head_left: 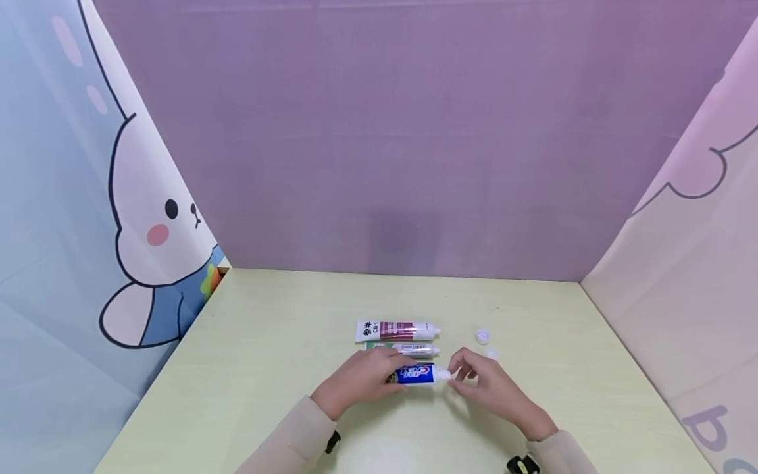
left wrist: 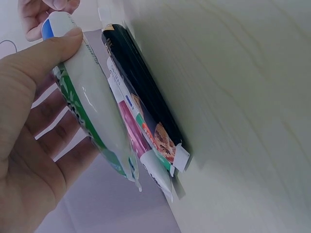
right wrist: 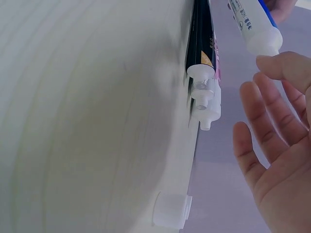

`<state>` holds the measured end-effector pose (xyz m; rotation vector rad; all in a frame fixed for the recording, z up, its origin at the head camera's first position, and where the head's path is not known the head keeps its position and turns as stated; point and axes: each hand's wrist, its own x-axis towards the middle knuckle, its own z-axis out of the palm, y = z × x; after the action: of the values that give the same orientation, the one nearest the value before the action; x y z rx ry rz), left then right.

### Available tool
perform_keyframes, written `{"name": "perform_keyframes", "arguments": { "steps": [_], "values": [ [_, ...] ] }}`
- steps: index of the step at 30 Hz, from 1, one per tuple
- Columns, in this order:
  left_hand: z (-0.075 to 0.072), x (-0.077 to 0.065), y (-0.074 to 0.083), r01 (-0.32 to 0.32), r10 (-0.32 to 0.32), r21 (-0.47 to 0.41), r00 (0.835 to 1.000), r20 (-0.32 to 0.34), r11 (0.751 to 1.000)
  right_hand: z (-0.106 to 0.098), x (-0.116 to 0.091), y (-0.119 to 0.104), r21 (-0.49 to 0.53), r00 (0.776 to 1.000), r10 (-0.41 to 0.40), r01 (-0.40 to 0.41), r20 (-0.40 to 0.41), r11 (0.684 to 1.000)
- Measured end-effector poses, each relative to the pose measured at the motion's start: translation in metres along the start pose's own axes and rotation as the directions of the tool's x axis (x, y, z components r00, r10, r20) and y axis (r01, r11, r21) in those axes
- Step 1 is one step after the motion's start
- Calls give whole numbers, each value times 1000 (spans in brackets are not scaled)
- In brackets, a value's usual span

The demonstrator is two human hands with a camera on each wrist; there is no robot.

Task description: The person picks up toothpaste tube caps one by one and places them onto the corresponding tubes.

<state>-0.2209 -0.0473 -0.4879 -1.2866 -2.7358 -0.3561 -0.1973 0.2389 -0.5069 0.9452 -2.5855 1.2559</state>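
Note:
My left hand (head_left: pixel 370 375) grips a blue, white and green toothpaste tube (head_left: pixel 416 374), raised above the table with its thumb on the white side in the left wrist view. My right hand (head_left: pixel 488 385) pinches the tube's narrow white tip between thumb and forefinger, its other fingers loosely bent. Whether a cap sits between those fingers is hidden. Beyond the held tube lie a white and maroon toothpaste tube (head_left: pixel 398 331) and a green and white toothpaste tube (head_left: pixel 408 349). A black toothpaste tube (right wrist: pixel 201 36) lies alongside them, its bare nozzle showing in the right wrist view.
A white cap (head_left: pixel 482 336) stands on the pale table (head_left: pixel 284 316), right of the tubes. Another white cap (head_left: pixel 491 353) is partly behind my right hand. A purple cloth (head_left: pixel 385 145) closes off the back, and printed cloths hang at both sides.

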Motion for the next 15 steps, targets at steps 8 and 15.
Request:
{"name": "perform_keyframes", "arguments": {
  "steps": [8,15],
  "values": [
    [-2,-2,1,6,-6,-3,1000,-1,1000,0,1,1,-22,999,-37,36,-2,999],
    [-3,-3,0,3,-3,-13,1000,-1,1000,1,1,1,-8,1000,-6,6,24,1000]
  ]
}}
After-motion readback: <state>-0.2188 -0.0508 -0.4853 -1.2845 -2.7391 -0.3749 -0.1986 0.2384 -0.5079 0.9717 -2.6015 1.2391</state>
